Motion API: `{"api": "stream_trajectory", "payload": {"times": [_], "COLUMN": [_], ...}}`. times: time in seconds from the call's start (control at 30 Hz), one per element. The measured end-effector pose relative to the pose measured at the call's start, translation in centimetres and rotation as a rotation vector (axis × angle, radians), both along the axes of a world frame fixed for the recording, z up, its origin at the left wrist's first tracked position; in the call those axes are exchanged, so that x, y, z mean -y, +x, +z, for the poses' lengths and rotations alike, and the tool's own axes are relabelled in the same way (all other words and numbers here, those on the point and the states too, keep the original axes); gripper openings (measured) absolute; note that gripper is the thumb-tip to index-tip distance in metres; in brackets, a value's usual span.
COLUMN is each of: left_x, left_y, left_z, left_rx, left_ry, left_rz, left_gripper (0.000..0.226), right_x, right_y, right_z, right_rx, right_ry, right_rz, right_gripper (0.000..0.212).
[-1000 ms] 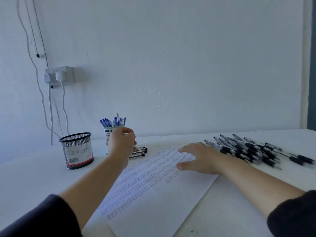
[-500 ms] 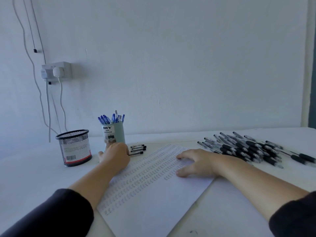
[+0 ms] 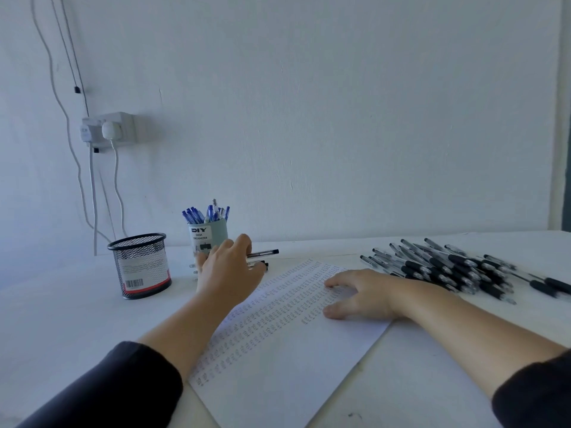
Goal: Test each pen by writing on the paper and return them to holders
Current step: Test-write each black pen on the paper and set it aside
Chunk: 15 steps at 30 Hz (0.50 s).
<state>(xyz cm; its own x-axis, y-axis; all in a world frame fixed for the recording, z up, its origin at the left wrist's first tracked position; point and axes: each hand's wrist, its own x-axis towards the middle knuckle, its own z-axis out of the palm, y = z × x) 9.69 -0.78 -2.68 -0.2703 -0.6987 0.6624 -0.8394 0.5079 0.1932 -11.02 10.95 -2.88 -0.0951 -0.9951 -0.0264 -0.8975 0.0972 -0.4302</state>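
Observation:
A white paper point(image 3: 278, 350) covered in rows of small pen marks lies on the table. My right hand point(image 3: 364, 295) rests flat on it with its fingers spread. My left hand point(image 3: 228, 270) is beside the teal holder point(image 3: 213, 234), which is full of blue pens. Its fingers curl round a black pen point(image 3: 264, 252) that sticks out to the right. Two more black pens point(image 3: 261, 266) lie under that hand, partly hidden. A black mesh holder point(image 3: 140, 267) stands to the left.
A large pile of black pens point(image 3: 448, 267) lies on the table at the right, just behind my right hand. On the wall at the left is a socket point(image 3: 108, 129) with plugs, and cables hang from it.
My left hand dropped from the top of the teal holder to the small group of black pens beside it and now has one raised. My right hand stayed on the paper.

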Motion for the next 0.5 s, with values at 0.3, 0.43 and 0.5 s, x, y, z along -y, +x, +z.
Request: {"api": "stream_trajectory", "payload": {"times": [0.3,0.43,0.5], "left_x": [-1.0,-1.1,-1.2], "left_y": [-0.2,-0.2,-0.1], "left_z": [0.5,0.4,0.4], "left_rx": [0.069,0.08,0.07], "left_ry": [-0.049,-0.052,-0.044], "left_rz": [0.092,0.088,0.075], "left_gripper": [0.059,0.055,0.054], "right_x": [0.2,0.3,0.3], "right_y": [-0.2,-0.4,-0.4], "right_z": [-0.2,-0.4,-0.4], "right_rx": [0.019,0.028,0.029], "right_ry": [-0.003,-0.004,-0.004], "right_rz": [0.008,0.002,0.0], "right_gripper": [0.074,0.074,0.075]}}
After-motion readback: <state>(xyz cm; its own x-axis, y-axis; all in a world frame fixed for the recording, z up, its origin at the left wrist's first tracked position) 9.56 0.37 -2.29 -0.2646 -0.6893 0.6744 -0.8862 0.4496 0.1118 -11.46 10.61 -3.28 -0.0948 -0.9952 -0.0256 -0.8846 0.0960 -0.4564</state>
